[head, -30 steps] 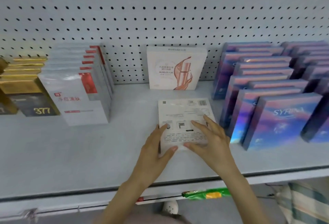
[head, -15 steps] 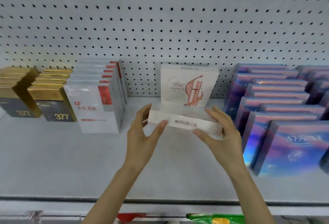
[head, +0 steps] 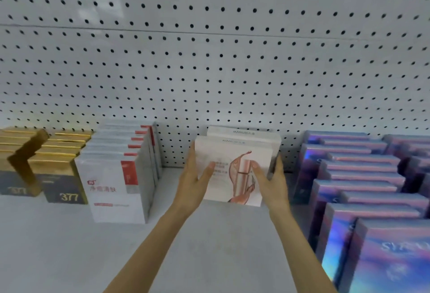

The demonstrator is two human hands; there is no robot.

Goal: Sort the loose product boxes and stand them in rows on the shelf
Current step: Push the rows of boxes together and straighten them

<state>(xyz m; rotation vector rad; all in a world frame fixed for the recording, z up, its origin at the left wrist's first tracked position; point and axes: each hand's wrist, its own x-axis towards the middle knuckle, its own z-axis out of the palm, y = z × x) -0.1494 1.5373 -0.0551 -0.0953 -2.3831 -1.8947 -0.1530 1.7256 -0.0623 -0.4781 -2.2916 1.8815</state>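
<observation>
Centre frame, our left grip (head: 193,182) and right grip (head: 271,183) clasp the once-flat white-and-pink cardboard box (head: 232,153), now upright before its twin (head: 244,131), starting a row

Between left row (head: 109,188), right row (head: 363,176): front box (head: 235,150) before rear box (head: 242,132).

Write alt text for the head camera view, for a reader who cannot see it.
The left hand and right hand hold a white Marubi box upright by its sides, in front of a matching box at the pegboard. Rows of white-and-red boxes and gold 377 boxes stand to its left, purple Syrina boxes to its right.
</observation>
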